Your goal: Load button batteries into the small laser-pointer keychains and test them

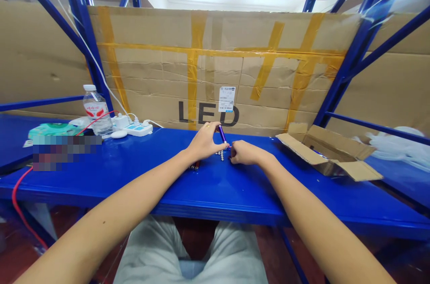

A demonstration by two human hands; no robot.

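My left hand [204, 139] holds a shiny purple rod [222, 134] between thumb and fingers, tilted above the table. My right hand [242, 153] is curled closed just to its right, close to the rod's lower end. Whatever its fingers pinch is hidden or too small to name. Small silver balls [222, 155] lie in short rows on the blue table between the hands. Beneath my left wrist, the ends of a few dark reddish rods [196, 167] with silver tips show; the wrist covers the rest.
An open cardboard box [329, 156] stands on the right of the blue table [215, 194]. To the left are a water bottle [97, 114], a white power strip [139, 128], a green packet [50, 131] and a red cable [20, 185]. A large taped cardboard sheet [161, 78] walls off the back.
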